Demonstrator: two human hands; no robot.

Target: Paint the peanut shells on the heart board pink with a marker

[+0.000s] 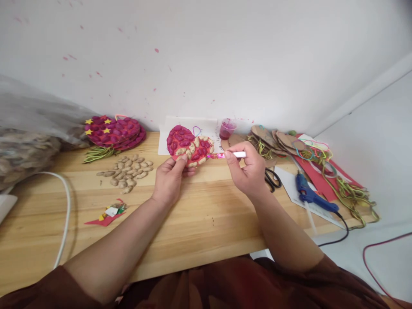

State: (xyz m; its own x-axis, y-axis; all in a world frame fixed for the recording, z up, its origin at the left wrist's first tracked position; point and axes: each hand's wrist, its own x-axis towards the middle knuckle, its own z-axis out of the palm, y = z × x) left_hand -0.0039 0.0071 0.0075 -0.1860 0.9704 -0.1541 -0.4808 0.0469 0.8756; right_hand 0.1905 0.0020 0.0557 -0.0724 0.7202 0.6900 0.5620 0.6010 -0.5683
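Observation:
My left hand (171, 178) grips the lower edge of a two-lobed red craft piece (176, 149) with peanuts stuck over its face. Its left lobe is mostly magenta; on the right lobe, bare tan peanuts ring several magenta ones. Pinched in my right hand (247, 167) is a paintbrush (238, 154) with a white handle and a magenta-stained front. The brush tip is at the right edge of the piece, on or very near a peanut. Behind them a clear cup of magenta paint (227, 129) stands near a white sheet (164, 136).
Loose peanuts (124, 171) and paper scraps (107, 213) lie on the left. Finished-looking magenta peanut pieces (116, 133) and a peanut bag (27, 154) sit behind. Rightward are cardboard shapes (265, 136), black-handled scissors (273, 180), a blue glue gun (310, 195) and green cord (352, 193).

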